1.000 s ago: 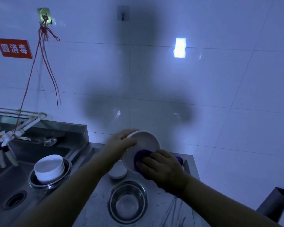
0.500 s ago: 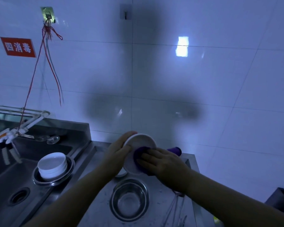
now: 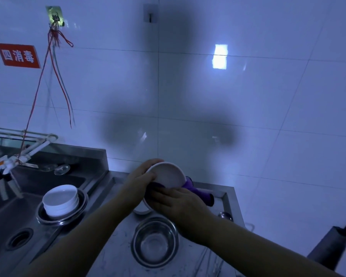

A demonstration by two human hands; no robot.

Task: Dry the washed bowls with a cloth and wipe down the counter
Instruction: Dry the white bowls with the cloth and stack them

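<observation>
My left hand (image 3: 141,179) grips the left rim of a white bowl (image 3: 169,174), held tilted above the steel counter (image 3: 116,254). My right hand (image 3: 180,204) presses a purple cloth (image 3: 198,191) against the bowl's lower side; the cloth's tail hangs out to the right. Part of another white bowl (image 3: 141,210) shows on the counter under my hands. A stack of white bowls (image 3: 60,200) sits in a metal basin (image 3: 82,206) in the sink at the left.
An empty steel bowl (image 3: 155,241) stands on the counter below my hands. The sink (image 3: 4,216) with its drain (image 3: 18,238) and a tap (image 3: 14,158) are at the left. A ladle (image 3: 225,215) lies near the counter's right edge. The tiled wall is close behind.
The cloth and my right hand have moved from inside the bowl down to its lower side, and the bowl's open face now shows. The cloth's tail hangs farther to the right.
</observation>
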